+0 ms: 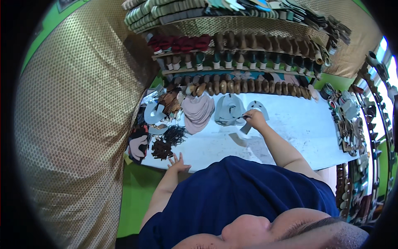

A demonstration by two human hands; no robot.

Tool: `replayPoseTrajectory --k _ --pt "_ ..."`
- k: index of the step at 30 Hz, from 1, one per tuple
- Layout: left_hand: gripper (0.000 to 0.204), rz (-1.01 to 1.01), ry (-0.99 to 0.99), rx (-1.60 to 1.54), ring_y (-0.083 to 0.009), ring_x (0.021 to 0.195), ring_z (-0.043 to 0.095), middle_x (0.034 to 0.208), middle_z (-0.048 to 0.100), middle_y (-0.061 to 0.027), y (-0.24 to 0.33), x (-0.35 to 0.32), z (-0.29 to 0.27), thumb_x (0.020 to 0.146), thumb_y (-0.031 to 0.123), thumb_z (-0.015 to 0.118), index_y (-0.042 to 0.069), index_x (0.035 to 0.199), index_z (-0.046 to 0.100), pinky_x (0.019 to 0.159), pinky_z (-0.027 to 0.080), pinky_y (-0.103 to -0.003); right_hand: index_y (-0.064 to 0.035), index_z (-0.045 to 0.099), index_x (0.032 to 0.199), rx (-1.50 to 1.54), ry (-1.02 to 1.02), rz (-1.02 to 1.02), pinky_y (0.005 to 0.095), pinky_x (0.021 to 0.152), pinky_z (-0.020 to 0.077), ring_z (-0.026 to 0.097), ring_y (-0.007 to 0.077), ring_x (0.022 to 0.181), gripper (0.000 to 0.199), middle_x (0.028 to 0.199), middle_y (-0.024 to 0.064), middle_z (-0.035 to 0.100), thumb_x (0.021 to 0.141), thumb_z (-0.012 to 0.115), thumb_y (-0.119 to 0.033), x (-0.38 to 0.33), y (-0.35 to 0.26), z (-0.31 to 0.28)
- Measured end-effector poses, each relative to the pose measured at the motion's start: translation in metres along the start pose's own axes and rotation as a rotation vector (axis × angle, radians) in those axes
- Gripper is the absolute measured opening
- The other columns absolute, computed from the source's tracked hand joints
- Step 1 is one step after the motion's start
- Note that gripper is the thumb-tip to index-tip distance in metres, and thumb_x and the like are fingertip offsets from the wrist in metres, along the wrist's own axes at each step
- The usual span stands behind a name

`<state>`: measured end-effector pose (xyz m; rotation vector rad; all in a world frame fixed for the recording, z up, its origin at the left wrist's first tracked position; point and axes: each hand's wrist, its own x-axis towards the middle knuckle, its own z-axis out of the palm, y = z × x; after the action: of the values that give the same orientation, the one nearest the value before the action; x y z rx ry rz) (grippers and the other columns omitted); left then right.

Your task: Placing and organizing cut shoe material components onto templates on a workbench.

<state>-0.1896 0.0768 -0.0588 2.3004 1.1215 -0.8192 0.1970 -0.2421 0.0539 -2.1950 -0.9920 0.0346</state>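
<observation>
In our right hand [257, 120] we pinched a grey piece [246, 129] between thumb and fingers, so that part of it hung below the grip, above the table; its full outline we could not tell. Our left hand [179, 164] held nothing that we could see: it lay with its fingers spread at the near edge of the white table [306, 128]. Just beyond the right hand lay a flat, rounded grey cutout [263, 111] with dark marks, and just to that hand's left sat a stack of curved grey cutouts [224, 114].

Near the fingertips of the left hand we had a dark brown bundle [161, 148], with a tangle of black strands [175, 134] a little farther out. Between the two hands, but farther off, a fanned pile of pale pink pieces [198, 113] spread out. Well beyond both hands stood a row of brown shoe forms [244, 86], with loaded shelves above it. Far to the right of the right hand, small tools [347, 133] crowded the table's end.
</observation>
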Motion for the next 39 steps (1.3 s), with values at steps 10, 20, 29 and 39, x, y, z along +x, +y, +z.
replayPoseTrajectory --k 10,20,29,39 --pt "0.122 -0.285 0.257 -0.229 -0.0478 0.149 -0.011 0.164 -0.014 -0.0207 0.084 0.0 0.013 0.075 0.057 0.073 0.018 0.16 -0.006 0.117 0.01 -0.065 -0.0026 0.069 0.093 0.264 0.004 0.2 0.0313 0.075 0.0498 0.064 0.0182 0.079 0.019 0.084 0.0068 0.07 0.076 0.076 -0.009 0.0 0.093 -0.087" --pt "0.129 -0.022 0.05 -0.062 -0.0512 0.149 -0.009 0.163 -0.015 -0.0239 0.112 0.024 0.005 0.071 0.063 0.076 0.016 0.16 -0.005 0.117 0.009 -0.065 -0.003 0.072 0.097 0.407 -0.082 0.305 0.0315 0.072 0.0511 0.065 0.0181 0.074 0.025 0.083 0.007 0.071 0.074 0.078 -0.011 0.033 0.123 -0.081" --pt "0.133 -0.131 -0.026 -0.01 -0.0498 0.146 -0.023 0.159 -0.029 -0.0228 0.142 0.004 -0.006 0.074 0.068 0.071 0.017 0.156 -0.02 0.116 -0.001 -0.065 -0.0039 0.074 0.099 0.07 -0.437 0.435 0.034 0.072 0.052 0.065 0.0195 0.072 0.025 0.081 0.0089 0.071 0.077 0.079 -0.014 0.103 0.178 -0.034" --pt "0.134 -0.136 -0.118 0.038 -0.0531 0.144 -0.023 0.158 -0.03 -0.0267 0.143 0.011 -0.015 0.075 0.066 0.071 0.013 0.155 -0.022 0.115 0.0 -0.066 -0.0056 0.075 0.098 -0.017 -0.255 0.438 0.0361 0.071 0.0532 0.067 0.0244 0.071 0.023 0.082 0.0118 0.072 0.084 0.072 -0.024 0.138 0.248 0.016"
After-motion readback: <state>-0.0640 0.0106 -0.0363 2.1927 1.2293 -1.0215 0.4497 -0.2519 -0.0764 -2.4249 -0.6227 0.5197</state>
